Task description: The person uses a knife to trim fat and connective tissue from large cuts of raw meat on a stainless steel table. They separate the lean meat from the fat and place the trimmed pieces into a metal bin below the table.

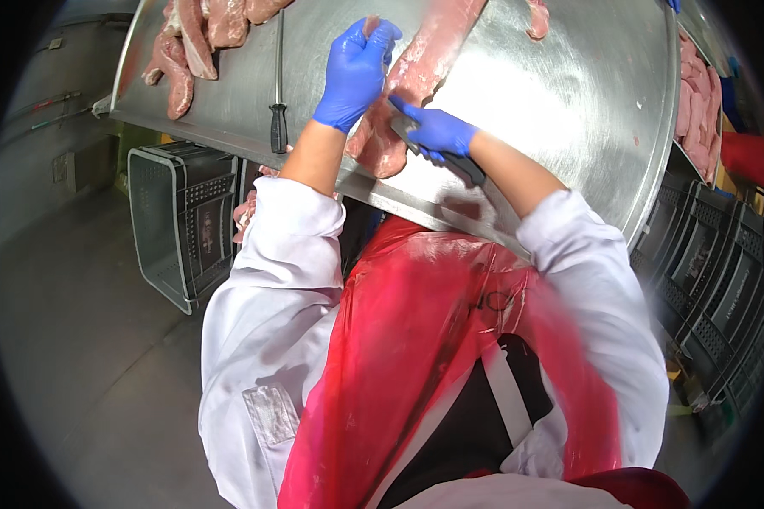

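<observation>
Knife (465,168) clasped in right hand (441,134), blade (404,130) at edge of long meat strip (422,72) lying on metal table (560,127). Left hand (351,83), beside strip, pinches small meat scrap (371,25). Sharpening rod (278,123) lies further left, meat pile (197,44) beyond.

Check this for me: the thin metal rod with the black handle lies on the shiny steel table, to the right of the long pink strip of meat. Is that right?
Not quite: the head view shows the thin black-handled metal rod on the shiny steel table, but to the left of the long pink strip of meat.
</observation>
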A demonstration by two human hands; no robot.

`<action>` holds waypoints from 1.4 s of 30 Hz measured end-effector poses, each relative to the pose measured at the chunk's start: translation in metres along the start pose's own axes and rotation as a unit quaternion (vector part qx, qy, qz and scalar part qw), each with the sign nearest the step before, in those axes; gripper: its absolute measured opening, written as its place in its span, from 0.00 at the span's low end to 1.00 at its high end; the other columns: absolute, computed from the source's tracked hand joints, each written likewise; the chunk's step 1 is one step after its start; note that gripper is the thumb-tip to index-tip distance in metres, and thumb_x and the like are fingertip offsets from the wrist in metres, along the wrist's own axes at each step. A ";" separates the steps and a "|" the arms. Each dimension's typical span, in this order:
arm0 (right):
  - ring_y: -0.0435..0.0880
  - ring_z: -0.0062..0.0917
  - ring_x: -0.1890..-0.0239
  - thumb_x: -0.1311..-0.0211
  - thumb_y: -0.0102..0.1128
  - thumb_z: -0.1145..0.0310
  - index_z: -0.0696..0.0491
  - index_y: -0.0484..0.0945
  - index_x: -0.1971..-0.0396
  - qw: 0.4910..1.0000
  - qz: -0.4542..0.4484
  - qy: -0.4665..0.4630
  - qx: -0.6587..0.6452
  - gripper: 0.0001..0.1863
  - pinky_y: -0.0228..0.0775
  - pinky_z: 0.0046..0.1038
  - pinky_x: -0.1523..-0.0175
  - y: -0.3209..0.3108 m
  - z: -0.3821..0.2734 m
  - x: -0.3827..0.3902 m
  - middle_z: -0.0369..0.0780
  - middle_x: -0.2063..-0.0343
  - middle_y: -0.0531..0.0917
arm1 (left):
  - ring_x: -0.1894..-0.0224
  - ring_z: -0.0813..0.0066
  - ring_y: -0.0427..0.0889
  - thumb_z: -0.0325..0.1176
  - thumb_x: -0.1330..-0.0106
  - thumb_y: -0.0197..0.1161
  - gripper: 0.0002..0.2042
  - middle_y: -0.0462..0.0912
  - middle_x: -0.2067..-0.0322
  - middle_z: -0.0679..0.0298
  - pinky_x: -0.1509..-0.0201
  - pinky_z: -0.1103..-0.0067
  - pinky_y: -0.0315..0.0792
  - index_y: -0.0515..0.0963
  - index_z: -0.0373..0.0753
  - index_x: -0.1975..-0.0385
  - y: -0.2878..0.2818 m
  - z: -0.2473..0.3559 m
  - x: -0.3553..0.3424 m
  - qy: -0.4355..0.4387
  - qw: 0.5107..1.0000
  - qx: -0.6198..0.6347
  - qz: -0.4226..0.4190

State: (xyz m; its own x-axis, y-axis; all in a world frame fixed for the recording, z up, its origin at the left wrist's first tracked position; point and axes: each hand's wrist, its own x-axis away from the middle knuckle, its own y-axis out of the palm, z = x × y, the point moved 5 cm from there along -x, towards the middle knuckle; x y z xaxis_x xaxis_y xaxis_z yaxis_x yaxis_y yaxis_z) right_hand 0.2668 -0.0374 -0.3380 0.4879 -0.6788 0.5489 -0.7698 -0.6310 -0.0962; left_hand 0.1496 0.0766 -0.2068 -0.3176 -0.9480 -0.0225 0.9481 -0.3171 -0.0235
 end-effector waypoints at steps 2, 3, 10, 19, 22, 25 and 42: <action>0.75 0.20 0.83 0.29 0.46 0.70 0.35 0.44 0.21 0.999 -0.014 -0.033 0.026 0.40 0.74 0.27 0.74 0.019 0.005 0.022 0.37 0.78 0.78 | 0.77 0.84 0.65 0.36 0.24 0.58 0.09 0.69 0.77 0.73 0.73 0.84 0.62 0.78 0.37 0.62 -0.017 0.000 0.000 0.002 0.999 0.007 0.038; 0.75 0.21 0.84 0.30 0.47 0.70 0.37 0.44 0.21 0.997 -0.033 -0.060 0.032 0.40 0.74 0.27 0.75 0.018 0.030 0.046 0.37 0.78 0.78 | 0.77 0.84 0.65 0.37 0.24 0.58 0.10 0.68 0.78 0.73 0.73 0.84 0.61 0.78 0.36 0.63 -0.029 0.000 -0.002 -0.025 0.995 0.078 0.051; 0.75 0.20 0.84 0.33 0.45 0.74 0.39 0.45 0.21 0.992 -0.055 -0.019 -0.113 0.41 0.73 0.24 0.78 0.025 0.004 -0.003 0.37 0.79 0.77 | 0.77 0.83 0.66 0.39 0.25 0.60 0.11 0.69 0.78 0.73 0.72 0.82 0.64 0.78 0.36 0.64 0.022 0.039 0.015 -0.017 0.999 0.043 0.010; 0.75 0.19 0.84 0.28 0.44 0.69 0.34 0.42 0.21 0.995 -0.064 -0.041 -0.066 0.39 0.74 0.24 0.79 0.043 -0.006 0.036 0.36 0.78 0.76 | 0.80 0.88 0.65 0.35 0.22 0.54 0.07 0.68 0.79 0.77 0.78 0.88 0.61 0.75 0.43 0.62 0.004 0.083 0.003 0.021 0.988 0.154 0.019; 0.76 0.19 0.83 0.27 0.45 0.68 0.34 0.43 0.21 0.995 -0.057 -0.033 -0.068 0.38 0.75 0.23 0.77 0.057 -0.021 0.035 0.36 0.78 0.77 | 0.80 0.87 0.66 0.34 0.23 0.55 0.06 0.68 0.79 0.76 0.78 0.87 0.62 0.76 0.42 0.64 0.001 0.115 0.007 0.048 0.990 0.125 0.051; 0.76 0.18 0.82 0.31 0.47 0.74 0.28 0.42 0.22 0.993 -0.105 -0.044 -0.030 0.43 0.76 0.24 0.74 0.054 0.007 0.093 0.37 0.76 0.79 | 0.79 0.87 0.67 0.34 0.24 0.56 0.06 0.69 0.79 0.75 0.76 0.87 0.63 0.77 0.42 0.63 -0.042 0.137 0.018 0.063 0.985 0.148 0.066; 0.79 0.18 0.79 0.27 0.49 0.68 0.32 0.51 0.23 0.999 -0.014 0.001 -0.038 0.36 0.79 0.23 0.69 -0.014 -0.003 0.040 0.37 0.75 0.83 | 0.68 0.78 0.71 0.35 0.23 0.53 0.10 0.77 0.63 0.62 0.68 0.82 0.65 0.75 0.34 0.53 -0.312 0.244 0.263 0.214 0.870 -0.023 0.443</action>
State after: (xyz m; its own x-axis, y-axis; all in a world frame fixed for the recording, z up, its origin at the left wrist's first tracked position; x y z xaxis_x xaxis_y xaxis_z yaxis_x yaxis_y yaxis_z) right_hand 0.2956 -0.0550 -0.3123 0.5088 -0.6603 0.5524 -0.7846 -0.6197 -0.0181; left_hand -0.2263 -0.0812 0.0389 0.5522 -0.7187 -0.4225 0.8251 0.5439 0.1531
